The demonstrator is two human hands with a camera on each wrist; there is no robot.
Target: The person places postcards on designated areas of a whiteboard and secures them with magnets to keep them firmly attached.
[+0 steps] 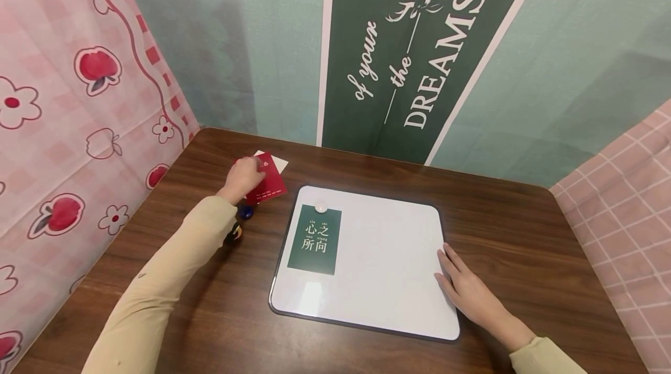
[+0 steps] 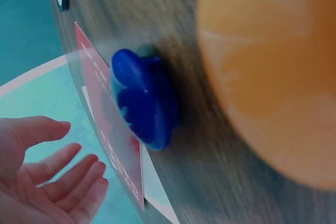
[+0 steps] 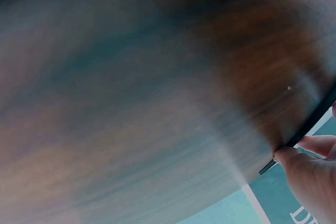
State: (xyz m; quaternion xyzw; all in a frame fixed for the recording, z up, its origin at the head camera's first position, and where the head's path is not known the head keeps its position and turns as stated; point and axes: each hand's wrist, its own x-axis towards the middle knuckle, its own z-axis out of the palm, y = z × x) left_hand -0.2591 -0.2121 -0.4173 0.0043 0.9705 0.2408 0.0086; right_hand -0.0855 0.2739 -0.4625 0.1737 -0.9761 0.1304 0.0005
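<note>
My left hand hovers over a red card at the back left of the table. In the left wrist view its thumb and loosely bent fingers are spread apart, with nothing between them. White paper peeks out from under the red card. A shiny blue object sits beside the card, near my wrist. My right hand rests at the right edge of a whiteboard, fingers extended onto its rim. A green card with white characters lies on the board's left side, a round white magnet at its top edge.
Under my left forearm shows part of a black and yellow-orange object; a large orange surface fills the right of the left wrist view. Green cloth hangs behind the wooden table, with pink cloths at both sides.
</note>
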